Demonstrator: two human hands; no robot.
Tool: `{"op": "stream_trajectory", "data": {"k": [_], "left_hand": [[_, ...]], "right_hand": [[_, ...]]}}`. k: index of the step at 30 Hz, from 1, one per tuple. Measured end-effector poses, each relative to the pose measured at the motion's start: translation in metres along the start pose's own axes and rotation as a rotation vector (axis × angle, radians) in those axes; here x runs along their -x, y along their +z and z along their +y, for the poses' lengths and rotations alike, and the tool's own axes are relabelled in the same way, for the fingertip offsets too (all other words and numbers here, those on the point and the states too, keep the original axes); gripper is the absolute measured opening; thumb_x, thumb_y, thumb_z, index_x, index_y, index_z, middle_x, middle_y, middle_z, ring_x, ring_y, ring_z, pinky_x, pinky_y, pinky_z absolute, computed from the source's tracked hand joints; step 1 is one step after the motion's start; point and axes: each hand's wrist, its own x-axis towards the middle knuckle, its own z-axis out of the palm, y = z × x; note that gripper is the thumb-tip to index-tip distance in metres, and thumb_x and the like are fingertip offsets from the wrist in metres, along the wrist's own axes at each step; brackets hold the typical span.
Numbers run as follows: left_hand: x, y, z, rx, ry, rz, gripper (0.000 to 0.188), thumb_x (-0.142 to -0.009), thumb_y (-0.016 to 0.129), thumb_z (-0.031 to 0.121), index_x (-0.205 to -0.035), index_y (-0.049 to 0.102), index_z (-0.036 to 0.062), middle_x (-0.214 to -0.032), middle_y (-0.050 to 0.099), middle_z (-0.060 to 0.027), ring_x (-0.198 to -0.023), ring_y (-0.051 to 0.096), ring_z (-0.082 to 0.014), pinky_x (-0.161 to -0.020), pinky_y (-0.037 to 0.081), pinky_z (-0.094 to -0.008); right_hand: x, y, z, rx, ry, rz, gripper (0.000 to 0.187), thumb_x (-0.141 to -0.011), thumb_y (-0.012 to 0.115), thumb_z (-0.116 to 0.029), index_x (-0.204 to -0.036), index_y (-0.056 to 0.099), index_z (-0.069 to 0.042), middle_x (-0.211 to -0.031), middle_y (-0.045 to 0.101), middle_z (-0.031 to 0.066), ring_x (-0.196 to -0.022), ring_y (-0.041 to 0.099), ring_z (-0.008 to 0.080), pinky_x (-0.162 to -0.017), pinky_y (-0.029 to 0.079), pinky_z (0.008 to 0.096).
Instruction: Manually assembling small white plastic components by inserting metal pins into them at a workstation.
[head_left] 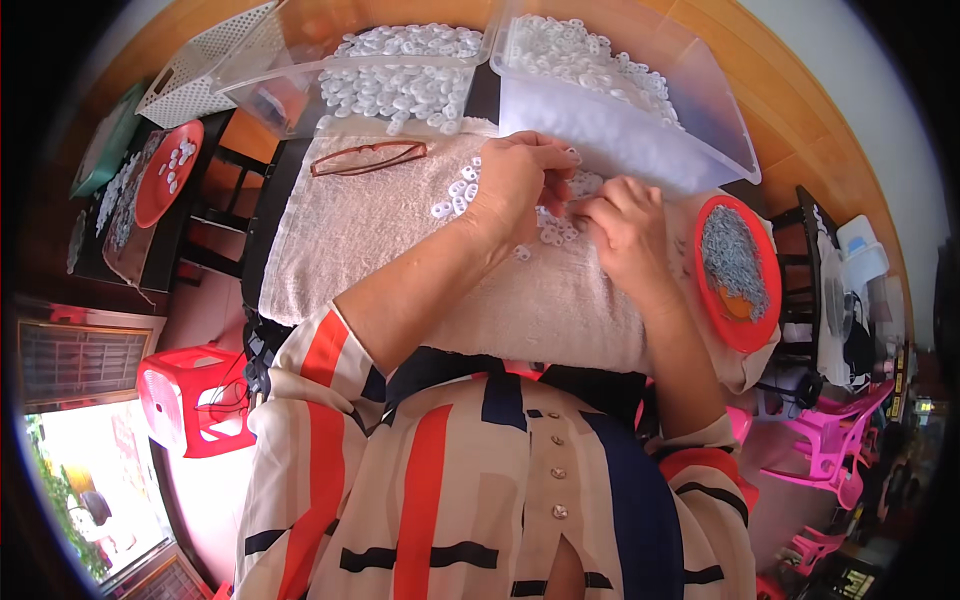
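Observation:
My left hand (517, 185) is over the middle of the cloth, thumb and forefinger pinching a small white plastic piece (573, 156). To its right, my right hand (628, 222) is low over the cloth with curled fingertips together. Whatever those fingertips hold is too small or hidden to name. Loose white oval pieces with two holes (460, 192) lie left of my left hand. More white pieces (556, 230) lie between the two hands, partly covered by them. A red plate (752, 338) heaped with small grey slender parts (733, 255) sits to the right.
At the back stand two clear plastic bins, the left bin (290, 100) and the right bin (640, 135), both full of white pieces. Brown-framed glasses (368, 158) lie on the beige cloth (350, 240). A red stool (195, 400) stands left; a pink chair (830, 440) stands right.

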Motion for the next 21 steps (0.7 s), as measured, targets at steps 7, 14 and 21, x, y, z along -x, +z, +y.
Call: {"op": "stream_trajectory", "data": {"k": [7, 14, 21], "left_hand": [[0.002, -0.001, 0.0, -0.046, -0.041, -0.043, 0.01, -0.08, 0.064, 0.002, -0.086, 0.057, -0.0036, -0.069, 0.058, -0.0096, -0.051, 0.054, -0.0194, -0.045, 0.044, -0.0306], [0.005, 0.007, -0.007, -0.143, 0.021, -0.11, 0.01, -0.083, 0.065, 0.002, -0.089, 0.059, -0.0038, -0.071, 0.062, -0.0105, -0.052, 0.057, -0.0162, -0.044, 0.046, -0.0284], [0.008, 0.011, -0.01, -0.186, 0.061, -0.182, 0.007, -0.082, 0.064, -0.001, -0.087, 0.059, -0.0035, -0.072, 0.062, -0.0081, -0.053, 0.058, -0.0135, -0.041, 0.045, -0.0255]], "right_hand": [[-0.002, 0.008, -0.002, 0.053, 0.054, -0.021, 0.012, -0.073, 0.06, -0.001, -0.083, 0.063, -0.008, -0.081, 0.055, 0.0061, -0.085, 0.055, 0.0272, -0.075, 0.037, 0.0398], [0.005, -0.004, 0.012, -0.658, 0.487, 0.06, 0.009, -0.083, 0.06, 0.003, -0.092, 0.06, 0.0, -0.087, 0.063, 0.0034, -0.081, 0.06, 0.0119, -0.077, 0.046, 0.0265], [0.007, -0.007, 0.017, -0.956, 0.523, 0.172, 0.01, -0.088, 0.061, 0.003, -0.098, 0.061, -0.001, -0.09, 0.062, 0.0007, -0.085, 0.058, 0.0074, -0.079, 0.046, 0.0208]]}}
